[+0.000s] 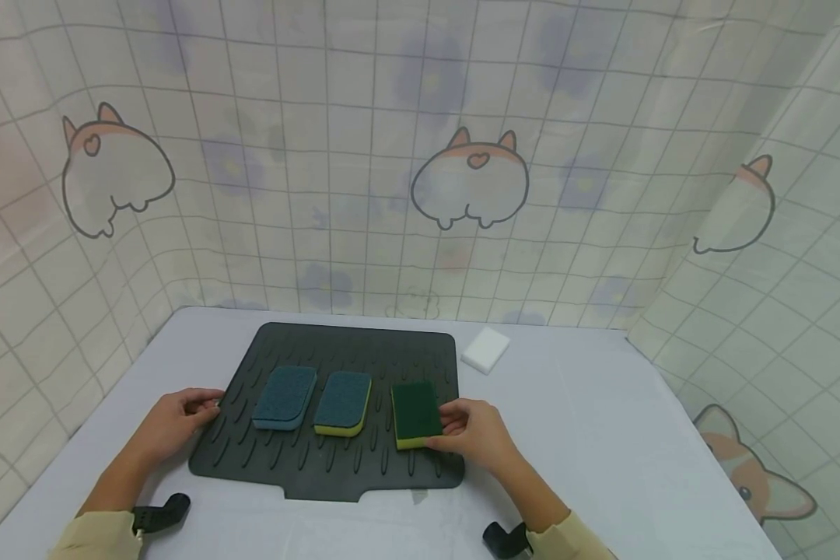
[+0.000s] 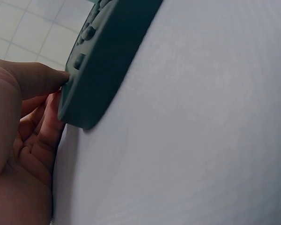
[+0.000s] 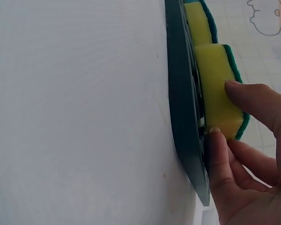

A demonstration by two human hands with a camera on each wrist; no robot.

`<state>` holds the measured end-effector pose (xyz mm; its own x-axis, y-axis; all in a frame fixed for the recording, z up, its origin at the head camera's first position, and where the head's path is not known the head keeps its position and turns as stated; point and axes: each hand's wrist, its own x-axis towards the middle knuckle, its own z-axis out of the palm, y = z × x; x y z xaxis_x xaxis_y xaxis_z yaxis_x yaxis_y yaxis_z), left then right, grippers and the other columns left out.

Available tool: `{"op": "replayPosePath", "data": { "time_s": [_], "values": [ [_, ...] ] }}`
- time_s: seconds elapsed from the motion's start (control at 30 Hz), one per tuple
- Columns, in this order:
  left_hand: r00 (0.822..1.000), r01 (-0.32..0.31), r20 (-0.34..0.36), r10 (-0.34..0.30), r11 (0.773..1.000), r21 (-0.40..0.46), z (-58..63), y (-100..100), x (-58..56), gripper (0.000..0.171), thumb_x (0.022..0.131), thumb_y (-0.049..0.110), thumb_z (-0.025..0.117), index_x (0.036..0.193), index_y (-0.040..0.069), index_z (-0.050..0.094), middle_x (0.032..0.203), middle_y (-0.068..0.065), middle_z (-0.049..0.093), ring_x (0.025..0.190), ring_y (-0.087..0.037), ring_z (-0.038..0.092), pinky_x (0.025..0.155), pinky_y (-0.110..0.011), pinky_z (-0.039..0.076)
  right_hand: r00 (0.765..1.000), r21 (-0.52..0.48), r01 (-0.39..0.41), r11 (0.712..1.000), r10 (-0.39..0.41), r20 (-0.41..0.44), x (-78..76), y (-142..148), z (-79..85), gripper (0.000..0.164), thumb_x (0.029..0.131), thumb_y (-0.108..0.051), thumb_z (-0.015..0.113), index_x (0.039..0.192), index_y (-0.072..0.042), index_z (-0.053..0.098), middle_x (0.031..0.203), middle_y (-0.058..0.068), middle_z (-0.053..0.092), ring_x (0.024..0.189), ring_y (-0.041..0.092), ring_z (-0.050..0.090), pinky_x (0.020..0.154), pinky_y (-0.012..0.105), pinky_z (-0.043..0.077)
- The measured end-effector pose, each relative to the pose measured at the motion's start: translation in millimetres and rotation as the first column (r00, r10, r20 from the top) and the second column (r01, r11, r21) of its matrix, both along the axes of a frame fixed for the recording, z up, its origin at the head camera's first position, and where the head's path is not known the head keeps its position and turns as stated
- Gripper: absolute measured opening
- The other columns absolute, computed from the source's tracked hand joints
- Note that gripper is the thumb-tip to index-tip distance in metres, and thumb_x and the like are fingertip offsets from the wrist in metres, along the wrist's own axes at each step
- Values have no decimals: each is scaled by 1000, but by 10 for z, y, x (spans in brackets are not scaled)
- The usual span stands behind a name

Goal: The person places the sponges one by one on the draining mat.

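Observation:
A dark ridged rubber mat (image 1: 355, 344) lies on the white table. At its left edge, my left hand (image 1: 175, 424) pinches the rim; in the left wrist view the thumb (image 2: 44, 79) presses on top, the other fingers below it beside the rim. Near the mat's right side, my right hand (image 1: 481, 432) holds a yellow sponge with a dark green scouring top (image 1: 416, 408). The right wrist view has my thumb against the sponge's yellow side (image 3: 218, 89) and fingers at its end. Left of it on the mat lie a yellow sponge with a blue-green top (image 1: 343, 400) and a blue sponge (image 1: 285, 397).
A small white block (image 1: 486, 350) lies on the table behind the mat's right corner. The white tabletop (image 1: 581, 420) extends to the right. A tiled-pattern curtain (image 1: 364, 257) with cartoon animals stands around the back and sides.

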<state>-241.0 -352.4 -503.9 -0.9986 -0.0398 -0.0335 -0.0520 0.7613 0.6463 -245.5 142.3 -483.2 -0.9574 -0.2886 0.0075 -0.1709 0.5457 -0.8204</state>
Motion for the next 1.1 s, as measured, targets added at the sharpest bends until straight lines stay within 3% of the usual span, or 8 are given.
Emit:
{"op": "replayPosePath", "data": {
  "time_s": [0.47,0.77,1.1],
  "values": [
    [1000,-2,-15,2,1000,-6,-7,17,12,39,102,17,63,134,-5,61,106,-12,66,91,-21,57,69,-27,48,999,-12,37,999,-37,19,27,-75,-22,47,76,-22,92,113,0,72,101,7,73,87,14,69,75,27,58],
    [1000,3,-21,-3,1000,0,10,27,16,39,101,16,63,134,-5,61,106,-12,66,91,-21,57,69,-26,48,997,-13,33,999,-32,66,48,-92,1,47,75,-20,92,112,0,71,98,6,73,85,14,68,75,29,59],
    [1000,7,-12,-7,1000,-11,8,5,17,39,101,17,63,134,-5,62,106,-12,67,91,-21,57,70,-28,47,998,-22,20,1000,-19,55,63,-130,2,44,76,-23,92,107,-1,72,95,5,73,83,13,69,72,26,58]
  ]
}}
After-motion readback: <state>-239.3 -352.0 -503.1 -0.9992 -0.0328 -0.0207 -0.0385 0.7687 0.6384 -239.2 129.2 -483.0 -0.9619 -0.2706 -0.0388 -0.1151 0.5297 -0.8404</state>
